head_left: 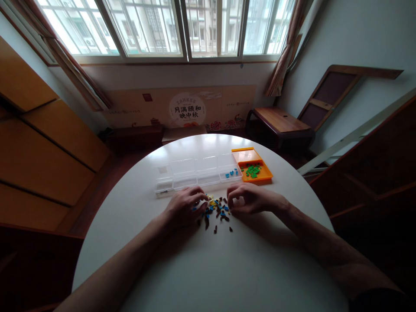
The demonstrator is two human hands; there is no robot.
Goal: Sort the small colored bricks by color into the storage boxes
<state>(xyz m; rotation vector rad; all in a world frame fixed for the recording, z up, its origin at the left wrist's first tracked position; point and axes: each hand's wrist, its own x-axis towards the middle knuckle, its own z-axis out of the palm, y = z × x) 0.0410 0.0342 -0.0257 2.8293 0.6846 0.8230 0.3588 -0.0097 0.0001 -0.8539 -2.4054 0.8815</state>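
A small heap of tiny blue, yellow and dark brown pieces (pixel 217 211) lies on the round white table (pixel 227 268). My left hand (pixel 186 207) rests at the heap's left edge, fingers curled down onto the pieces. On the heap's right side, my right hand (pixel 250 198) has its fingertips pinched together; what they hold is too small to see. Behind the hands stands a clear compartment box (pixel 198 172) with a few blue pieces (pixel 231 173) in its right cell. An orange tray (pixel 252 168) beside it holds green pieces (pixel 252 171).
A low wooden table (pixel 281 121) stands beyond the round table at the right. Wooden panels (pixel 42 147) lean at the left, a folded frame (pixel 338 93) at the right wall. Windows run across the back.
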